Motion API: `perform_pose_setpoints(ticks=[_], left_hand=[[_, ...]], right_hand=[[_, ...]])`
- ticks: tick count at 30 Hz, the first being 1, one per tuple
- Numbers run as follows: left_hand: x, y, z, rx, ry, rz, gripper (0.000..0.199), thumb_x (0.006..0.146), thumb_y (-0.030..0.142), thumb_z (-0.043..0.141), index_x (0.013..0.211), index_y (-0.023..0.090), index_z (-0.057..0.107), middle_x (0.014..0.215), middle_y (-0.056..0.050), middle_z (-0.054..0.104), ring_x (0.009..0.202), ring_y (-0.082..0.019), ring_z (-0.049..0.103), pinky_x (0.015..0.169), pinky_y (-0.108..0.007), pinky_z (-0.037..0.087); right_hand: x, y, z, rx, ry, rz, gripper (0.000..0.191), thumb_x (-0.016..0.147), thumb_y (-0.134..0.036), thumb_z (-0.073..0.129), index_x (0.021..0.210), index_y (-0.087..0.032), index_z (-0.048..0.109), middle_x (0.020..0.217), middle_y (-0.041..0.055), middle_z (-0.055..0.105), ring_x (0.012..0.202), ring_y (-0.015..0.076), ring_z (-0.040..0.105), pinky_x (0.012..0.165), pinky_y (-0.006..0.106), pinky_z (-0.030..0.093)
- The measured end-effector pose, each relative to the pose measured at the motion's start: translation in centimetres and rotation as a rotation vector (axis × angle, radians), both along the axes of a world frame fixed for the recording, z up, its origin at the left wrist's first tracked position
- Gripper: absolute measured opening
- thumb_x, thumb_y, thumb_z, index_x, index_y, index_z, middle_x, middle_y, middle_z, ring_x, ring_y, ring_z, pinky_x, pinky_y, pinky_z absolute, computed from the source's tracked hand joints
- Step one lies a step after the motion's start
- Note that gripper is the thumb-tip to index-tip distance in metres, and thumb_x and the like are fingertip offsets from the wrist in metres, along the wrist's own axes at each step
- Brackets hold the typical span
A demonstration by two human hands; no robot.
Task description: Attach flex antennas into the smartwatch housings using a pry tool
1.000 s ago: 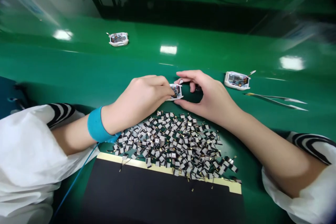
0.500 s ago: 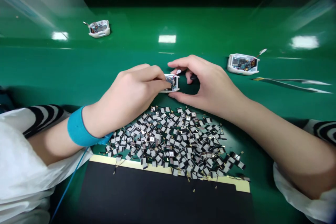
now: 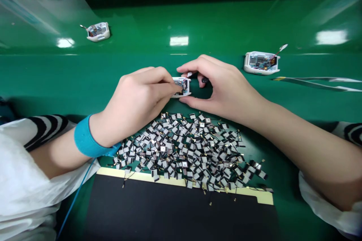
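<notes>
A small white watch case [image 3: 185, 95] with an exposed circuit board lies between my two hands at mid-table. My left hand [image 3: 138, 92] reaches over its left end, fingers closed and tips down on the board; anything pinched there is hidden. My right hand [image 3: 223, 84] curves around the case's right end, thumb on the near edge and index finger at the far edge. A small black piece [image 3: 205, 80] shows at its curled fingers; what it is I cannot tell. A white-tipped lead [image 3: 189, 74] sticks up from the case's far side.
Several small grey-and-black parts with thin leads form a pile [image 3: 195, 147] before my hands, partly over a black sheet [image 3: 175, 211] with a yellow edge. Open white cases stand far left [image 3: 98, 32] and right [image 3: 261, 63]. Tweezers [image 3: 313, 81] lie at right. A blue wristband's cord [image 3: 75, 205] trails down.
The view has shifted slightly. Both hands keep almost the same hold around the watch case, with my left fingertips still on its board.
</notes>
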State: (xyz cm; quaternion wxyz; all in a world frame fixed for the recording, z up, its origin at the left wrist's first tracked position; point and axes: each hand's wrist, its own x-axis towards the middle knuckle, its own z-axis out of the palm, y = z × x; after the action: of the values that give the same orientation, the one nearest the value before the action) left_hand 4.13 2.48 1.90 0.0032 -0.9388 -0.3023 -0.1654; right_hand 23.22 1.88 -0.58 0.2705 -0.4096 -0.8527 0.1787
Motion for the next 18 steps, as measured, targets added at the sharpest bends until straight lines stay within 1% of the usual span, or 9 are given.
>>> perform_pose_setpoints(ticks=[6, 11, 18], left_hand=[[0.03, -0.01, 0.0, -0.025, 0.007, 0.001, 0.018, 0.085, 0.021, 0.046, 0.092, 0.021, 0.062, 0.085, -0.001, 0.06, 0.073, -0.014, 0.056, 0.059, -0.026, 0.045], [0.08, 0.06, 0.02, -0.035, 0.008, -0.004, 0.019, 0.086, 0.02, 0.044, 0.091, 0.022, 0.062, 0.082, -0.001, 0.058, 0.071, -0.014, 0.055, 0.057, -0.026, 0.044], [0.12, 0.02, -0.03, -0.042, 0.023, 0.012, 0.02, 0.086, 0.021, 0.042, 0.089, 0.023, 0.062, 0.082, 0.0, 0.057, 0.073, -0.014, 0.054, 0.059, -0.027, 0.043]], right_hand=[[0.0, -0.05, 0.1, -0.011, -0.01, 0.005, 0.033, 0.074, -0.026, 0.06, 0.104, -0.016, 0.048, 0.097, 0.0051, 0.054, 0.087, 0.0171, 0.053, 0.073, 0.031, 0.046], [0.01, -0.05, 0.07, 0.008, -0.011, 0.011, 0.033, 0.075, -0.029, 0.059, 0.104, -0.016, 0.048, 0.096, 0.0048, 0.054, 0.085, 0.0163, 0.053, 0.071, 0.03, 0.045], [-0.03, -0.05, 0.1, -0.011, -0.018, -0.001, 0.033, 0.075, -0.029, 0.059, 0.102, -0.016, 0.048, 0.096, 0.0044, 0.053, 0.085, 0.0158, 0.052, 0.072, 0.029, 0.044]])
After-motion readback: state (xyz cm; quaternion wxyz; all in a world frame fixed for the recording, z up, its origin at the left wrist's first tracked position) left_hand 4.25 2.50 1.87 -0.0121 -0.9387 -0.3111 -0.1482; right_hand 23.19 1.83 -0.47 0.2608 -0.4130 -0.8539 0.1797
